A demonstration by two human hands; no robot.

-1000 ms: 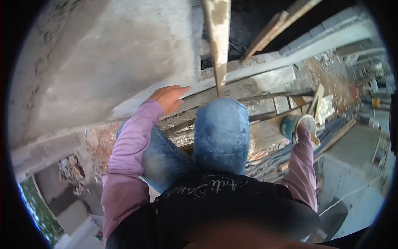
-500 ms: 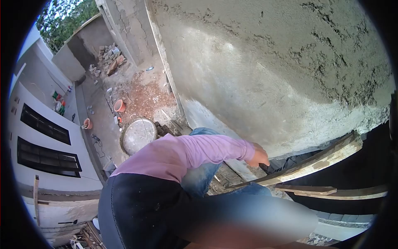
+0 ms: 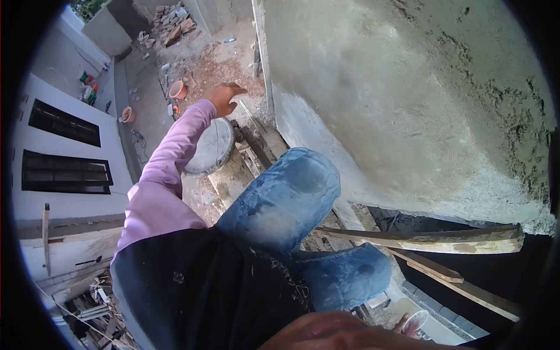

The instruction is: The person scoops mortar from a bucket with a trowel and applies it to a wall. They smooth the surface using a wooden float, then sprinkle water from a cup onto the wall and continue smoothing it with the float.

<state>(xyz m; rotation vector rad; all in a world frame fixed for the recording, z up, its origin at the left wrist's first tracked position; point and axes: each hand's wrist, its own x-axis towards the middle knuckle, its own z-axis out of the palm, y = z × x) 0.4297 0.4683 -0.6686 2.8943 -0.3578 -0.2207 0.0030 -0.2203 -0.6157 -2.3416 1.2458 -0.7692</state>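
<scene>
My left hand (image 3: 224, 99), at the end of a pink sleeve, is stretched out with its fingers partly apart. It holds nothing and appears above the dirt ground, near the round concrete lid (image 3: 213, 149) in the picture. Low on the right, part of my right hand (image 3: 401, 324) shows, with its fingers at the side of a clear cup (image 3: 415, 322). The rest of that hand is hidden. My bent knees in dusty jeans (image 3: 280, 198) fill the middle, beside a rough plastered wall (image 3: 373, 111).
Wooden planks (image 3: 443, 240) run beside a dark gap at the right. Orange buckets (image 3: 178, 90) stand on the ground below, with a rubble pile (image 3: 172, 23) farther back. A white building with dark windows (image 3: 67, 172) is at left. Scrap wood (image 3: 96, 312) lies lower left.
My left hand has swung from the plank beside the wall up and left, over the ground. The view has shifted, and the right hand with the clear cup has come into sight.
</scene>
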